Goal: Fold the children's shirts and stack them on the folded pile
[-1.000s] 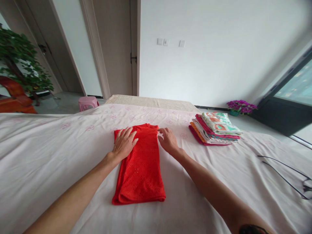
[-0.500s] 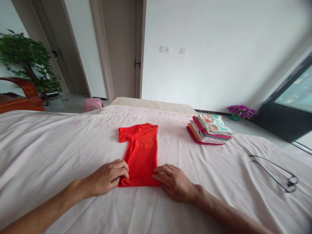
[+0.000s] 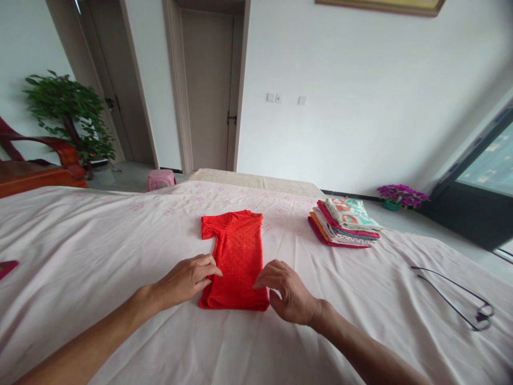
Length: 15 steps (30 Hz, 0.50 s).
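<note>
A red short-sleeved shirt point(image 3: 239, 256) with a pattern of small holes lies folded on the bed sheet in front of me. One sleeve sticks out at its upper left, and its lower end is doubled over near me. My left hand point(image 3: 188, 280) is at the shirt's lower left side, fingers bent over the edge, thumb and forefinger apart, gripping no cloth that I can see. Over the lower right corner is my right hand point(image 3: 286, 291), its fingers curved and the thumb spread away from them, holding nothing visible.
A stack of folded clothes point(image 3: 342, 223) sits to the right on the pale sheet point(image 3: 120, 256). Black-framed glasses point(image 3: 452, 291) lie further right. At the left edge a dark pink item point(image 3: 7, 268) is partly cut off. Beyond the bed stands a pink stool point(image 3: 161, 179).
Both hands came from the shirt's far end to its near end. The shirt became shorter, its left sleeve now sticking out. Since half a second ago the hands have loosened and shifted slightly away from me.
</note>
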Each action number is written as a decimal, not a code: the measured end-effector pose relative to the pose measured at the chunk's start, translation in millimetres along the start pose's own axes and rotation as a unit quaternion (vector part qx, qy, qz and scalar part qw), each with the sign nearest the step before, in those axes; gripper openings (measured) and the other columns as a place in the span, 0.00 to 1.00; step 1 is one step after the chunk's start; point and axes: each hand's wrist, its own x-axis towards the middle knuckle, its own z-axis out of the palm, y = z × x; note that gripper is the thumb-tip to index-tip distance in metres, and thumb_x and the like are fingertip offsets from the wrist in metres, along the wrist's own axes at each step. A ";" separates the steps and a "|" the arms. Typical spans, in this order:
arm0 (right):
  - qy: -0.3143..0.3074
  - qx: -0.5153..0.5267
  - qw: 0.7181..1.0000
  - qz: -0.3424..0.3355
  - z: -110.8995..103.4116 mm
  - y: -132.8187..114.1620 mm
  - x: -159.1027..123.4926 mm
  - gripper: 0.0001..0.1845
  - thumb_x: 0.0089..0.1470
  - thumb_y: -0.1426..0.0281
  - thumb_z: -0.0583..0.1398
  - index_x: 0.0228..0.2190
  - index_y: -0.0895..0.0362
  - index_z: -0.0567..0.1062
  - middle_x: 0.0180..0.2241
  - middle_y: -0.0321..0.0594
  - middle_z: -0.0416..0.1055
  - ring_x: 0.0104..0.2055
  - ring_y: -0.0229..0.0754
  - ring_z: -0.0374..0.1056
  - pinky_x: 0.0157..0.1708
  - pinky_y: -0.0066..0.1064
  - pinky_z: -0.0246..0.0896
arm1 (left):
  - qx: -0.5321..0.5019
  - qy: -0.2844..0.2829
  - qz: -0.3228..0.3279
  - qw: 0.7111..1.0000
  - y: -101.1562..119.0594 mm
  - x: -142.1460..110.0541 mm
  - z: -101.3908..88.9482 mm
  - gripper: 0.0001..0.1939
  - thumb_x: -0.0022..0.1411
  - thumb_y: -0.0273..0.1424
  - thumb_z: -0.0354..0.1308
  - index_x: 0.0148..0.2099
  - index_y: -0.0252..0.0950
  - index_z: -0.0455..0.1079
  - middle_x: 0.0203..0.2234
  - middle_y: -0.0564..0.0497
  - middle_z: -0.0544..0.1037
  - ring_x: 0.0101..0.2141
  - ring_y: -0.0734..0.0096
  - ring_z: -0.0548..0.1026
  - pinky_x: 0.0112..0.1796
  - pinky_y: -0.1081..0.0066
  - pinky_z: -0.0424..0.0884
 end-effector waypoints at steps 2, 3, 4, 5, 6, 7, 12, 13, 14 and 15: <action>0.012 0.046 0.999 0.001 -1.0 -2.1 13.4 0.27 0.41 0.83 0.53 0.39 0.50 0.78 0.37 0.36 0.77 0.41 0.41 0.69 0.47 0.35 0.61 | 0.023 -0.032 0.016 0.999 -1.1 5.9 -0.6 0.17 0.59 0.18 0.53 0.43 0.44 0.73 0.38 0.54 0.74 0.40 0.73 0.73 0.41 0.75 0.65; 0.013 0.068 0.998 0.005 0.1 -2.3 20.4 0.26 0.41 0.83 0.52 0.38 0.50 0.79 0.36 0.36 0.77 0.39 0.40 0.69 0.45 0.32 0.61 | 0.027 -0.043 0.020 0.999 -1.4 7.6 -0.2 0.16 0.59 0.18 0.53 0.41 0.44 0.73 0.37 0.55 0.74 0.39 0.73 0.73 0.41 0.75 0.65; 0.012 0.087 0.996 0.012 2.2 -1.7 27.3 0.25 0.42 0.83 0.52 0.38 0.51 0.79 0.35 0.35 0.77 0.37 0.38 0.69 0.42 0.29 0.62 | 0.027 -0.051 0.022 0.998 -1.7 8.2 0.4 0.15 0.59 0.18 0.53 0.40 0.43 0.73 0.36 0.55 0.74 0.38 0.74 0.73 0.40 0.75 0.65; 0.009 0.101 0.995 0.021 5.2 -0.2 34.1 0.24 0.44 0.83 0.52 0.37 0.52 0.79 0.34 0.35 0.76 0.36 0.37 0.70 0.40 0.27 0.62 | 0.023 -0.055 0.023 0.998 -1.8 7.9 1.1 0.14 0.59 0.18 0.53 0.39 0.43 0.73 0.36 0.55 0.74 0.38 0.74 0.73 0.39 0.76 0.64; 0.006 0.107 0.994 0.031 8.9 2.3 41.1 0.22 0.46 0.82 0.53 0.37 0.53 0.79 0.34 0.36 0.76 0.35 0.36 0.70 0.38 0.25 0.62 | 0.018 -0.056 0.021 0.998 -1.9 6.8 1.8 0.14 0.60 0.18 0.53 0.39 0.43 0.73 0.36 0.55 0.74 0.38 0.74 0.73 0.39 0.76 0.64; 0.003 0.107 0.993 0.043 13.0 5.8 48.4 0.20 0.48 0.81 0.53 0.37 0.54 0.80 0.34 0.36 0.76 0.34 0.35 0.70 0.36 0.25 0.62 | 0.011 -0.056 0.019 0.998 -2.0 5.2 2.4 0.15 0.60 0.18 0.53 0.40 0.43 0.73 0.37 0.55 0.73 0.38 0.74 0.73 0.39 0.76 0.64; -0.020 0.058 0.990 0.128 30.8 25.8 96.2 0.12 0.52 0.74 0.56 0.34 0.56 0.80 0.34 0.36 0.78 0.34 0.35 0.71 0.34 0.23 0.59 | -0.026 -0.055 0.014 0.998 -4.0 -2.8 5.6 0.17 0.60 0.18 0.53 0.43 0.45 0.74 0.38 0.55 0.73 0.38 0.76 0.73 0.39 0.77 0.64; -0.025 0.039 0.988 0.148 33.2 28.0 107.5 0.12 0.52 0.74 0.56 0.33 0.56 0.80 0.32 0.36 0.78 0.33 0.36 0.71 0.32 0.23 0.58 | -0.030 -0.052 0.017 0.998 -4.8 -3.7 6.8 0.17 0.61 0.18 0.53 0.43 0.46 0.75 0.38 0.55 0.73 0.38 0.76 0.73 0.39 0.78 0.64; -0.030 0.014 0.985 0.168 35.5 29.2 118.8 0.11 0.52 0.73 0.56 0.31 0.57 0.80 0.31 0.36 0.78 0.32 0.36 0.70 0.31 0.23 0.57 | -0.032 -0.048 0.020 0.998 -5.8 -4.4 8.4 0.17 0.61 0.19 0.53 0.42 0.46 0.75 0.38 0.56 0.73 0.38 0.76 0.73 0.39 0.78 0.64; -0.036 -0.017 0.982 0.187 37.8 29.5 129.6 0.11 0.52 0.72 0.56 0.29 0.57 0.80 0.29 0.36 0.77 0.31 0.36 0.70 0.29 0.23 0.56 | -0.031 -0.042 0.023 0.998 -6.8 -4.9 10.3 0.16 0.62 0.19 0.54 0.42 0.45 0.75 0.37 0.55 0.74 0.37 0.76 0.73 0.38 0.78 0.64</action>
